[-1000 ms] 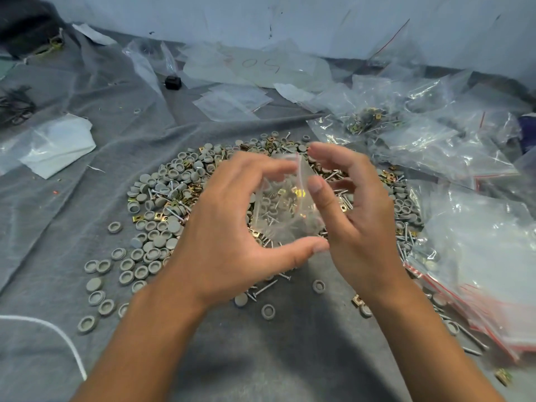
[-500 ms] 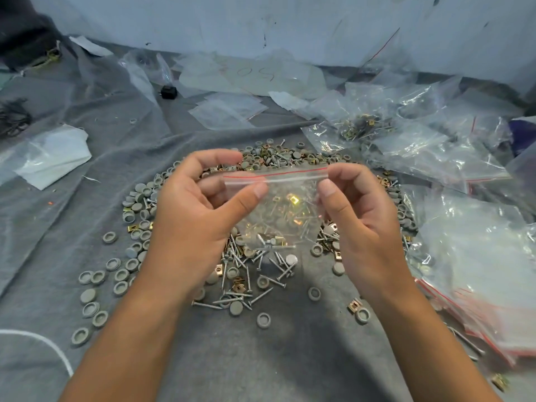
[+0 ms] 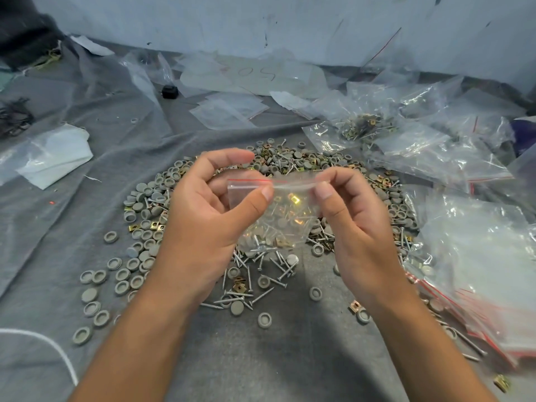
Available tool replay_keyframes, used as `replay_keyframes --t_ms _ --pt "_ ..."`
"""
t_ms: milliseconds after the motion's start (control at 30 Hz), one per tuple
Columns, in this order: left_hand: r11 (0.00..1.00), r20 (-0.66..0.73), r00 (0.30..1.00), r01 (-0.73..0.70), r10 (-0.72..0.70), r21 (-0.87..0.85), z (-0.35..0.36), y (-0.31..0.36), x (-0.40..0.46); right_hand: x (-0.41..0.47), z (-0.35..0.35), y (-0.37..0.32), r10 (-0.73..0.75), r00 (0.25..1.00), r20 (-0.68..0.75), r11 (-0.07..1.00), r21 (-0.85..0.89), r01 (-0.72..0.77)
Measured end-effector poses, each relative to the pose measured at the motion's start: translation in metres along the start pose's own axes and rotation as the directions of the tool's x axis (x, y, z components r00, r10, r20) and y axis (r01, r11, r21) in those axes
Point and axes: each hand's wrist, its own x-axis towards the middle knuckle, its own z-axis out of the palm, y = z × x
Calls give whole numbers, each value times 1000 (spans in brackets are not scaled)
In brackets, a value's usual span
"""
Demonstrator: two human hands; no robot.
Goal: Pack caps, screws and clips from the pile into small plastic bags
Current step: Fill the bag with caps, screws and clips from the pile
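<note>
Both hands, left (image 3: 203,224) and right (image 3: 356,236), pinched the filled bag's (image 3: 272,216) strip above the pile (image 3: 290,161); sealing seemed underway; next, pressing it fully closed.

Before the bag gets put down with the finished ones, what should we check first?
1. Both hands hold the small bag: ok, left hand and right hand pinch its top edge.
2. Parts inside: ok, screws, caps and gold clips show through.
3. Red zip strip fully sealed: cannot tell.
4. Right count inside: cannot tell.
5. Room among the filled bags on the right: ok.
</note>
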Motion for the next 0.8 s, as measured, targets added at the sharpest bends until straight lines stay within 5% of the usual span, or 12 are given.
replay_keyframes --t_ms 800 --pt "997 18 999 38 -40 74 1 4 -1 -6 4 0 64 997 39 993 -99 -60"
